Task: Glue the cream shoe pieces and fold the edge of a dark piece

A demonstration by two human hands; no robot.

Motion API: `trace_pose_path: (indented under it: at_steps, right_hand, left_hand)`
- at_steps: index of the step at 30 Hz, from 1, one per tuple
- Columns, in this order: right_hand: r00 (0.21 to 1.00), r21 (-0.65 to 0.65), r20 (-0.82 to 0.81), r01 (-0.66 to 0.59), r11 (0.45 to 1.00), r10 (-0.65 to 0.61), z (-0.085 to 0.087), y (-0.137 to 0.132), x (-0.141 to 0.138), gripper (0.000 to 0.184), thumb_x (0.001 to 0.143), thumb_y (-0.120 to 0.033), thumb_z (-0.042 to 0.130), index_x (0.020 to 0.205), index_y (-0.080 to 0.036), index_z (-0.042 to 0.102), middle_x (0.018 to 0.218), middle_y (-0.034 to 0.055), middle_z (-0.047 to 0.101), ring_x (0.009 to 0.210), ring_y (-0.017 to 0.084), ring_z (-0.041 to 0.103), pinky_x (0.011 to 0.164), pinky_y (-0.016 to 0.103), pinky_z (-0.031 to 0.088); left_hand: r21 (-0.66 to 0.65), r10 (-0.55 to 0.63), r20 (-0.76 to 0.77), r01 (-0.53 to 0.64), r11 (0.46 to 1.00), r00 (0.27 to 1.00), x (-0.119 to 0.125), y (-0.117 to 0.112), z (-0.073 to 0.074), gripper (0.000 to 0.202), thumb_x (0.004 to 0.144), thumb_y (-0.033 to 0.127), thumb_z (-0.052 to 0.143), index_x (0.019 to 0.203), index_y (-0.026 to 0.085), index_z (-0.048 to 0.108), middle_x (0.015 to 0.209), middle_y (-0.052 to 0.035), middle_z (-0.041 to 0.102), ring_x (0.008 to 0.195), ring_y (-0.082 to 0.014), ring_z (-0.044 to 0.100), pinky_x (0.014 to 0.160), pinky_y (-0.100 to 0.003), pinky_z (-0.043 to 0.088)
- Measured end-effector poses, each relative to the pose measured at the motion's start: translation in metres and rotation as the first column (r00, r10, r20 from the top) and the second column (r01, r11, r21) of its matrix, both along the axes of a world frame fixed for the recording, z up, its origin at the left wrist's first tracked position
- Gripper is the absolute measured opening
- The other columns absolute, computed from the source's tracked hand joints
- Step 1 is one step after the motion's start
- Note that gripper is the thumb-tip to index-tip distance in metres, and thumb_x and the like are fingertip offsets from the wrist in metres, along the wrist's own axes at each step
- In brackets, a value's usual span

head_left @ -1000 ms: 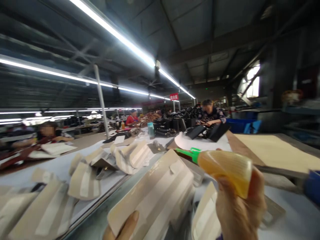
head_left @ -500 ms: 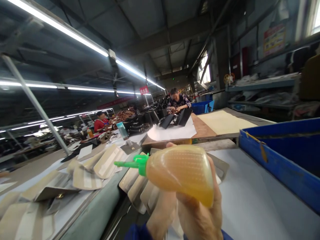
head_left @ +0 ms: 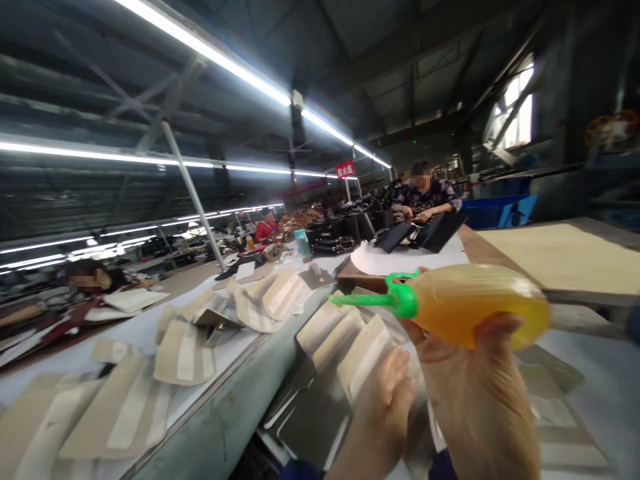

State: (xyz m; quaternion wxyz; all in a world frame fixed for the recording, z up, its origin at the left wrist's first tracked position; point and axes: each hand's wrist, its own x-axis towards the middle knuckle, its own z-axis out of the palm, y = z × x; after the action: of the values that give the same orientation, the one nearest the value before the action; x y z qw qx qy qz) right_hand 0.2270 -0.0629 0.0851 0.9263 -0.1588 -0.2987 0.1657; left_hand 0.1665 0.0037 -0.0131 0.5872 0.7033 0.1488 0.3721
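Gripping an amber squeeze bottle (head_left: 475, 307) in the right hand (head_left: 480, 400): fingers wrapped round the fat end from below, thumb over the near side, fully closed on it. Bottle is raised off the bench (head_left: 595, 373), long axis near horizontal, green nozzle (head_left: 373, 301) pointing left and slightly away.

Left hand (head_left: 387, 393) sits lower and just left of the right one, fingers loosely curled. Can't tell whether it actually grips anything or only rests against the near edge of the beige panels (head_left: 350, 340).

Key relation: those panels lie fanned directly below and a little left of the nozzle tip, long axes running away from the person and leaning right. Nozzle is well above them, not touching. Left hand is the nearer one to the stack; right hand is the only one on the bottle.

Rest: more beige pieces (head_left: 183, 353) with pale strips spread on the long conveyor surface to the left. Another person (head_left: 425, 197) works at dark pieces further down the line; others sit far left. Strip lights overhead.
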Motion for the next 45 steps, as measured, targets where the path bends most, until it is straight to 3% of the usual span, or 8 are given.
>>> trace_pose_path:
  at_steps: [5, 10, 14, 22, 32, 35, 41, 45]
  right_hand:
    - [0.933, -0.097, -0.070, -0.360, 0.928, 0.354, -0.011, 0.044, -0.016, 0.054, 0.086, -0.069, 0.065, 0.127, -0.033, 0.064, 0.137, 0.0019, 0.059, 0.131, 0.024, 0.048, 0.107, 0.039, 0.041]
    - [0.744, -0.286, -0.235, -0.668, 0.687, 0.626, -0.045, 0.080, -0.053, 0.061, 0.083, -0.076, 0.062, 0.118, -0.027, 0.070, 0.127, 0.0050, 0.067, 0.121, 0.022, 0.058, 0.098, 0.031, 0.048]
    - [0.675, -0.318, -0.259, -0.735, 0.599, 0.691, -0.068, 0.093, -0.079, 0.054, 0.084, -0.070, 0.066, 0.114, -0.025, 0.072, 0.115, 0.0052, 0.073, 0.102, 0.023, 0.068, 0.083, 0.030, 0.057]
    - [0.511, -0.331, -0.258, -0.844, 0.421, 0.820, -0.079, 0.096, -0.100, 0.045, 0.085, -0.065, 0.068, 0.099, -0.024, 0.079, 0.093, 0.0062, 0.077, 0.088, 0.025, 0.073, 0.080, 0.034, 0.060]
    - [0.379, -0.496, -0.261, -0.842, 0.214, 0.888, -0.088, 0.095, -0.118, 0.054, 0.091, -0.071, 0.054, 0.106, -0.025, 0.078, 0.103, 0.0099, 0.076, 0.095, 0.030, 0.072, 0.082, 0.044, 0.058]
    - [0.456, -0.593, -0.201, -0.761, 0.262, 0.867, -0.092, 0.102, -0.112, 0.057, 0.089, -0.073, 0.057, 0.102, -0.021, 0.079, 0.109, 0.0140, 0.074, 0.096, 0.028, 0.072, 0.079, 0.039, 0.058]
    - [0.670, -0.593, -0.032, -0.610, 0.526, 0.742, -0.083, 0.108, -0.074, 0.046, 0.075, -0.060, 0.080, 0.106, -0.026, 0.077, 0.130, 0.0092, 0.065, 0.115, 0.032, 0.064, 0.093, 0.042, 0.052]
    - [0.796, -0.630, 0.333, -0.211, 0.747, 0.506, -0.065, 0.087, -0.064, 0.052, 0.084, -0.060, 0.072, 0.123, -0.026, 0.067, 0.126, 0.0099, 0.067, 0.119, 0.031, 0.061, 0.097, 0.041, 0.049]
  left_hand:
    - [0.041, 0.205, 0.354, -0.234, 0.972, 0.913, -0.058, 0.015, 0.028, 0.064, 0.094, 0.054, 0.057, 0.150, 0.032, 0.037, 0.160, -0.0046, 0.035, 0.147, -0.0276, 0.031, 0.114, -0.040, 0.040]
    - [0.124, 0.320, 0.259, -0.360, 0.925, 0.911, -0.099, 0.031, 0.052, 0.060, 0.089, 0.033, 0.070, 0.144, 0.028, 0.047, 0.153, -0.0038, 0.046, 0.141, -0.0262, 0.041, 0.117, -0.036, 0.034]
    - [0.187, 0.403, 0.162, -0.429, 0.884, 0.901, -0.123, 0.034, 0.056, 0.038, 0.085, 0.017, 0.069, 0.122, 0.022, 0.065, 0.122, -0.0047, 0.069, 0.119, -0.0258, 0.059, 0.105, -0.036, 0.044]
    - [0.189, 0.524, 0.143, -0.543, 0.819, 0.840, -0.142, 0.037, 0.048, 0.061, 0.067, 0.019, 0.083, 0.124, 0.020, 0.060, 0.123, -0.0101, 0.066, 0.114, -0.0320, 0.060, 0.101, -0.042, 0.048]
    - [0.262, 0.597, 0.108, -0.602, 0.754, 0.795, -0.171, 0.037, 0.042, 0.049, 0.067, 0.021, 0.080, 0.109, 0.019, 0.056, 0.100, -0.0051, 0.069, 0.087, -0.0233, 0.066, 0.078, -0.033, 0.056]
    - [0.235, 0.727, 0.092, -0.724, 0.649, 0.681, -0.185, 0.053, 0.038, 0.042, 0.076, 0.021, 0.073, 0.112, 0.019, 0.052, 0.098, -0.0038, 0.068, 0.086, -0.0207, 0.068, 0.076, -0.030, 0.056]
    - [0.321, 0.977, -0.046, -0.923, 0.213, 0.210, -0.222, 0.136, 0.031, 0.041, 0.088, 0.022, 0.066, 0.125, 0.013, 0.052, 0.119, -0.0108, 0.060, 0.114, -0.0295, 0.058, 0.099, -0.050, 0.046]
    - [0.431, 0.983, -0.143, -0.887, 0.167, 0.115, -0.223, 0.185, 0.015, 0.039, 0.090, 0.026, 0.068, 0.126, 0.016, 0.056, 0.129, -0.0106, 0.058, 0.118, -0.0296, 0.057, 0.100, -0.054, 0.046]
